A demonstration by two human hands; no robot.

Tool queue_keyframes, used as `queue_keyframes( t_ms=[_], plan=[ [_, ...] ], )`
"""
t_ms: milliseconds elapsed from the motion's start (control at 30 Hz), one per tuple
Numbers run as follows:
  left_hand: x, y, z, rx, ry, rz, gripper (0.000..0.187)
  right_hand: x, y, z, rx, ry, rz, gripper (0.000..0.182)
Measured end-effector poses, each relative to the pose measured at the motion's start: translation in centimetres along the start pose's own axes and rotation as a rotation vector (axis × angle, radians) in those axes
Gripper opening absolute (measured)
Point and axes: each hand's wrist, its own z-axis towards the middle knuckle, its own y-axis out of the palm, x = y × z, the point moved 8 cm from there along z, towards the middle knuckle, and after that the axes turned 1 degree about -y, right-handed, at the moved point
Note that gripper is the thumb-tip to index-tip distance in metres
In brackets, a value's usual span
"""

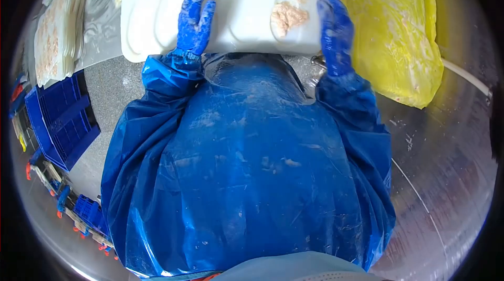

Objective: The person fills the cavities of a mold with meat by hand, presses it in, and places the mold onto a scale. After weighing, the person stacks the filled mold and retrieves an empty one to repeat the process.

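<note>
We've got the white mold tray [236, 29] sitting on the steel table right at the near edge, close against our apron, so the paste lumps [287, 16] stay within easy reach. Our left hand [195, 18] lies flat on it, gloved fingers spread. Our right hand [334, 29] seems to grip the tray's right edge, fingers together, probably steadying it. The yellow bag [399, 34] is just right.

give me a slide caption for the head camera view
Blue-gloved left hand lies flat on a white moulded tray bearing pinkish paste portions; right hand grips its edge beside a yellow bag.
</note>
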Motion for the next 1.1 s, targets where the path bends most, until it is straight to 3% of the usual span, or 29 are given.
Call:
queue_keyframes(
  t_ms=[67, 133, 167, 267, 300, 333, 400, 467, 533, 600, 667, 700, 733, 800, 867, 900, 967, 1000, 1100],
  plan=[
    [0.9, 1.9, 0.0, -0.075, 0.039, -0.023, 0.048, -1.9, 4.2, -1.0, 0.121, -0.422, -0.684, 0.062],
    [2.3, 2.9, -0.3, -0.145, 0.121, 0.150, 0.048, 0.1, 8.9, -2.5, 0.026, -0.509, -1.201, 0.070],
    [2.1, 3.0, -0.4, -0.147, 0.123, 0.150, 0.048, 0.9, 9.6, -2.6, -0.060, -0.464, -1.228, 0.076],
    [1.1, 3.3, -1.4, -0.164, 0.066, 0.102, 0.052, 0.3, 9.3, -0.6, -0.183, -0.620, -0.975, 0.074],
    [1.1, 3.0, -1.1, -0.149, 0.080, 0.092, 0.053, 0.8, 7.6, 0.3, -0.215, -0.378, -0.448, 0.071],
    [1.2, 2.6, -1.0, -0.131, 0.089, 0.082, 0.053, 4.7, 5.8, 1.3, -0.115, 0.172, 0.013, 0.071],
    [1.4, 2.6, -1.0, -0.147, 0.091, 0.098, 0.057, 2.0, 3.7, 0.6, 0.109, -0.335, -0.490, 0.072],
    [2.3, 4.6, -1.2, -0.242, 0.156, 0.261, 0.061, 2.5, 6.5, -0.7, 0.006, -0.298, -0.873, 0.078],
    [2.8, 8.3, -2.4, -0.324, 0.246, 0.343, 0.066, 1.2, 10.0, -1.5, -0.141, -0.501, -1.062, 0.081],
    [2.7, 11.2, -3.8, -0.509, 0.316, 0.405, 0.071, 1.9, 10.7, -1.0, -0.141, -0.525, -1.012, 0.078],
    [4.0, 11.4, -3.4, -0.472, 0.362, 0.386, 0.076, 1.5, 9.3, 1.2, -0.106, -0.254, -0.756, 0.072],
    [4.5, 11.4, -3.1, -0.518, 0.300, 0.358, 0.078, 1.9, 7.0, 1.1, -0.102, 0.170, -0.129, 0.065],
    [4.5, 11.5, -2.8, -0.567, 0.232, 0.328, 0.079, 1.4, 5.9, 2.9, -0.105, 0.161, -0.133, 0.065],
    [4.8, 11.6, -2.6, -0.580, 0.223, 0.302, 0.082, -1.8, 3.1, 7.2, 0.032, -0.408, -0.180, 0.044],
    [4.8, 12.0, -2.1, -0.569, 0.221, 0.314, 0.080, -2.3, 2.8, 12.2, 0.372, -0.884, -1.194, 0.019],
    [4.9, 12.1, -2.0, -0.567, 0.225, 0.321, 0.080, -1.6, 2.6, 14.9, 0.377, -0.888, -1.188, 0.019],
    [4.8, 11.8, -1.9, -0.551, 0.205, 0.341, 0.076, -0.2, 3.1, 19.9, 0.119, -0.798, -1.034, 0.017],
    [4.8, 11.7, -1.8, -0.547, 0.204, 0.345, 0.076, -0.1, 2.8, 21.0, 0.118, -0.802, -1.031, 0.017],
    [4.8, 11.5, -1.6, -0.520, 0.187, 0.298, 0.071, 0.5, 1.5, 24.2, -0.119, -0.621, -0.636, 0.012]
  ],
)
